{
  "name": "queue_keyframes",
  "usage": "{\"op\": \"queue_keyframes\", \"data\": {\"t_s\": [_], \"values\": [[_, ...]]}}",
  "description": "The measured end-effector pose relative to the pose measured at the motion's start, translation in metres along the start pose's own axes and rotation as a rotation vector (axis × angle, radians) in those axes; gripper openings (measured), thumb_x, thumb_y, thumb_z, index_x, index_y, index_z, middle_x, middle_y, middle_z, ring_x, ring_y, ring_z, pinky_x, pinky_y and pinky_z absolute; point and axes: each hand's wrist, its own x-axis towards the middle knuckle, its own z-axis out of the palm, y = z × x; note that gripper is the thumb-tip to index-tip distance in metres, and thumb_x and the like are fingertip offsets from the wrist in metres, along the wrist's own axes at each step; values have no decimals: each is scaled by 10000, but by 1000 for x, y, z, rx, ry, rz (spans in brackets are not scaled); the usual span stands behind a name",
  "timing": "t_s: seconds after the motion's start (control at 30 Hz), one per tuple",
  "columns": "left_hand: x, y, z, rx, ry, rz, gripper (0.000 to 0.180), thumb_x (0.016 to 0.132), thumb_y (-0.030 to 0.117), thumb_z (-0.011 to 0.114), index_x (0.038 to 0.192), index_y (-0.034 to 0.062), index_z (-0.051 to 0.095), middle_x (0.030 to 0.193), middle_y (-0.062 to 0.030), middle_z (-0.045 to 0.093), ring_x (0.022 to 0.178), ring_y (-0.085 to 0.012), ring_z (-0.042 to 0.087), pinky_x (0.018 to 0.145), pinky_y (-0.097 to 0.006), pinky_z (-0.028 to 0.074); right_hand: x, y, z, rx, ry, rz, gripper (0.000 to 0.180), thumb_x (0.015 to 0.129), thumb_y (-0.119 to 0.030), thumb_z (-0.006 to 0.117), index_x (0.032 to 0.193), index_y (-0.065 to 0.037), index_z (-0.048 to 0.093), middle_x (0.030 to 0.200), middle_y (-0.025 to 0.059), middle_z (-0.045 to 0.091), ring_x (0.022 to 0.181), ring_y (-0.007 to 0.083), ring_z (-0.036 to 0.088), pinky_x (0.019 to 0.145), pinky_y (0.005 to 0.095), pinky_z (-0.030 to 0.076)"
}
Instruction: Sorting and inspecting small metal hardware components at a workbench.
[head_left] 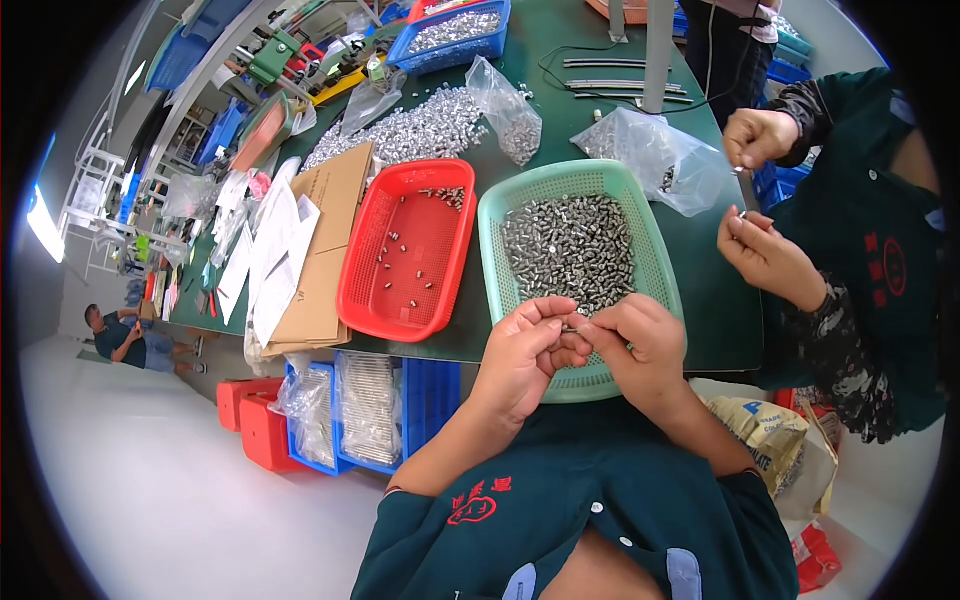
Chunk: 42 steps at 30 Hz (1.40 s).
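Over the near edge of a pale green plastic basket [493, 290], my left hand [522, 362] and my right hand [640, 350] meet, fingers closed. Between their fingertips they pinch a small metal part [571, 329], mostly covered by the fingers. Many small silvery cylindrical metal parts [565, 240] fill much of the basket just beyond my hands. To its left is a red plastic basket [400, 265] with a few scattered parts of the same sort and a small cluster in its far right corner.
A co-worker's hands [770, 255] are at the right edge of the green table [715, 300]. Farther back are a heap of shiny parts [425, 125], plastic bags [505, 110] and a blue basket [405, 45]. Cardboard [325, 240] and papers lie left; blue bins [430, 400] stand below.
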Motion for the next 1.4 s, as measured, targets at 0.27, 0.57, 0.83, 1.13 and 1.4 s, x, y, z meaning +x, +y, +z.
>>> {"op": "queue_keyframes", "data": {"t_s": [0.27,0.57,0.83,1.13,1.4], "values": [[-1,0,-1,54,-28,-23,183,881,5,440,1053,-39,484,888,-138,611,694,-209,640,601,-291,545,2,0,-2,22,-4,-38,89,672,-32,708,724,-45,637,651,56,552,582,213,525,522,322,422],[-1,1,0,158,-107,-102,203,911,95,483,1082,-13,496,829,-93,598,594,-139,585,512,-229,479,3,10,-6,131,-33,2,109,678,-26,716,709,-27,612,643,62,546,581,192,526,516,296,417],[-4,2,5,177,-92,-77,216,886,103,511,1090,32,507,712,-39,511,486,-35,319,444,-169,244,7,17,-13,268,-149,275,97,755,-46,688,735,3,606,652,46,544,595,130,517,527,247,396],[0,3,4,122,-150,-63,229,875,94,494,1099,45,488,671,-38,515,458,-33,300,433,-178,239,7,6,-13,285,-88,218,86,774,-46,672,744,8,612,668,48,543,624,119,519,551,249,401],[0,6,3,60,-158,-80,148,890,85,493,1032,48,515,657,-62,544,432,-42,323,413,-179,261,2,16,-9,381,-7,345,102,806,-65,660,765,6,598,663,7,534,630,70,489,555,221,385]]}}
